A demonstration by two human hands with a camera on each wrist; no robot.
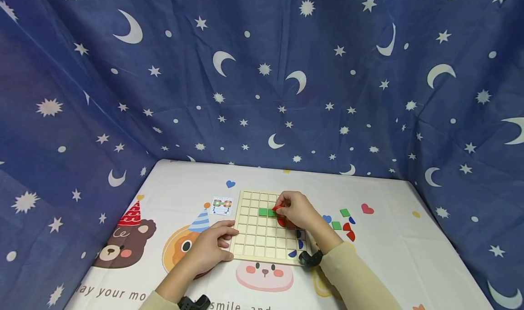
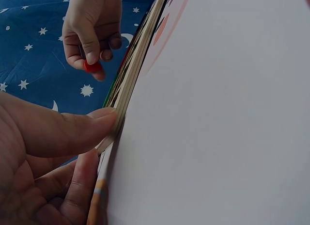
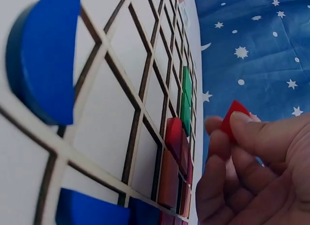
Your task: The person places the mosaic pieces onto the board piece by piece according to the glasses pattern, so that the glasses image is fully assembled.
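Note:
A wooden grid board (image 1: 262,251) lies on the table. On its left edge rests my left hand (image 1: 210,248); in the left wrist view the thumb (image 2: 92,130) presses the rim and another finger touches beside it. My right hand (image 1: 296,208) pinches a small red quarter-circle tile (image 3: 235,117) between thumb and fingers, above the upper right of the board. Two green square tiles (image 1: 263,212) sit side by side in the grid. Red tiles (image 3: 174,137) lie below the right hand, partly hidden by it in the head view. Blue half-round tiles (image 1: 300,244) sit in lower right cells.
A small printed pattern card (image 1: 221,206) lies left of the board. To the right are loose tiles: green squares (image 1: 336,225), red quarter circles (image 1: 350,236) and a blue piece (image 1: 352,220). A blue starry curtain (image 1: 262,82) hangs behind the white printed tablecloth (image 1: 385,264).

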